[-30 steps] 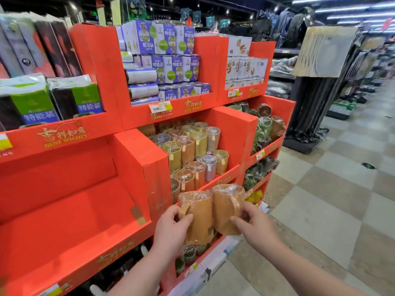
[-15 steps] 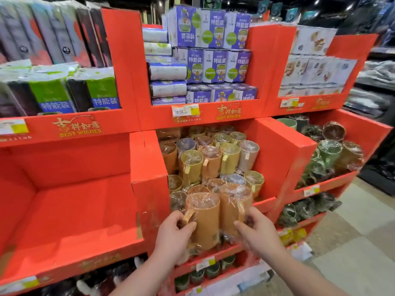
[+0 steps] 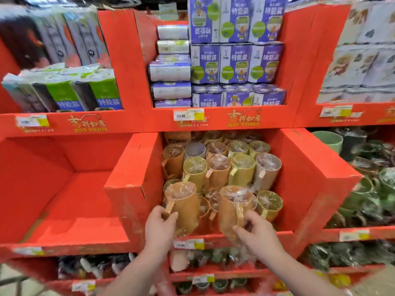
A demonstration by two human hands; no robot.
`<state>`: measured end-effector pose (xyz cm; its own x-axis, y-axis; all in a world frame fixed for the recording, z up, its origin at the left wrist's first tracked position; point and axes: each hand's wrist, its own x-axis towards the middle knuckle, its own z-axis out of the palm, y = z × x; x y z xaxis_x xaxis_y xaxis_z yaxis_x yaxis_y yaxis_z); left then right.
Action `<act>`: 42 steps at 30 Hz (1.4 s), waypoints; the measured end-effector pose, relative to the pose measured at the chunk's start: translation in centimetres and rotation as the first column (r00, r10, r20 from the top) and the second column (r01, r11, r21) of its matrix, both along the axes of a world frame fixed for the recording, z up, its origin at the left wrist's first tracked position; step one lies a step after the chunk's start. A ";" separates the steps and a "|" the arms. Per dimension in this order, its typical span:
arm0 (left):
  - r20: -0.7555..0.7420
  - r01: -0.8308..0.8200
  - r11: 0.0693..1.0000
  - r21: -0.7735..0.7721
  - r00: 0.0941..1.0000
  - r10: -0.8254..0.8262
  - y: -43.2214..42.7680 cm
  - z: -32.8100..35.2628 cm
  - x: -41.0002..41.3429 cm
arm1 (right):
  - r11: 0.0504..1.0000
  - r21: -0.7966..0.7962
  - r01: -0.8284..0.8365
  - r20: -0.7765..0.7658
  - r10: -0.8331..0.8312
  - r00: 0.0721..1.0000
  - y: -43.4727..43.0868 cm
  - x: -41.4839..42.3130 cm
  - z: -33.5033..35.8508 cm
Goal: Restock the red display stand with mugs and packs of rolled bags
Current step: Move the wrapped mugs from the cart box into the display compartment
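On the red display stand (image 3: 132,210), at about 10 o'clock of the view, green-and-black packs of rolled bags (image 3: 85,92) stand upright in the upper-left compartment. Near 6 o'clock, slightly left, the L hand (image 3: 160,227) pinches the handle of the left orange mug (image 3: 186,206) btw. thumb and fingers. This mug, in clear wrap, is tilted w/ its mouth toward 12 o'clock, over the front-left corner of the middle compartment. Behind it, around the centre, wrapped mugs (image 3: 220,167) in orange, yellow-green and grey stand close together in rows. At 12 o'clock, one level up, purple packs (image 3: 235,63) are stacked. The right orange mug (image 3: 230,208), also wrapped and tilted, is just beside the left one, not touching it; the R hand (image 3: 256,233) has fingers curled round its handle side. If the two mugs rest on those below, cannot tell. At 3 o'clock, blurred green mugs (image 3: 363,195) sit in the next compartment.
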<state>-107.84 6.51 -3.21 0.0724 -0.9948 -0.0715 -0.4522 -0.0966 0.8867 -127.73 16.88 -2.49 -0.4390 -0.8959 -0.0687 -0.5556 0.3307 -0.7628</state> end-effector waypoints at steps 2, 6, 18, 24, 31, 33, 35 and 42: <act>-0.002 -0.031 0.999 0.010 1.000 0.031 -0.4 -0.2 -0.4 | 0.999 0.012 -0.041 -0.009 0.041 0.999 -0.8 -0.5 -0.1; -0.026 -0.080 0.996 0.026 0.996 0.081 -1.2 -0.7 -1.3 | 0.995 0.007 -0.096 -0.035 0.096 0.995 -3.4 -1.4 -0.3; 0.043 -0.084 0.996 0.029 0.996 0.083 -2.4 -1.3 -0.6 | 0.994 0.091 -0.058 -0.122 0.069 0.990 -9.2 -0.4 -3.9; -0.001 -0.049 0.998 0.038 0.999 0.049 -2.3 -1.4 -0.6 | 0.966 0.177 -0.189 -0.083 0.207 0.975 -9.3 -0.5 -4.3; -0.083 -0.020 0.999 0.026 0.996 0.022 -2.2 -1.2 -0.7 | 0.947 0.138 -0.290 -0.414 0.321 0.852 -9.5 -1.6 1.9; -0.090 -0.014 1.000 0.012 0.996 0.015 -2.3 -1.2 -0.6 | 0.884 0.094 -0.459 -0.435 0.451 0.780 -11.1 -0.9 3.8; -0.083 0.006 1.000 -0.006 0.997 -0.006 -2.3 -1.2 -0.7 | 0.782 0.199 -0.591 -0.454 0.608 0.651 -13.1 0.1 5.0; -0.163 0.019 0.999 -0.038 0.986 -0.025 -2.7 -0.3 -0.3 | 0.615 0.365 -0.699 -0.373 0.785 0.495 -17.9 3.1 6.6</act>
<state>-108.16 3.79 -3.53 0.0407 -0.9982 -0.0442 -0.3021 -0.0545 0.9517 -124.59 -1.03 4.08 0.3736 -0.9007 -0.2218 -0.8998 -0.2939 -0.3224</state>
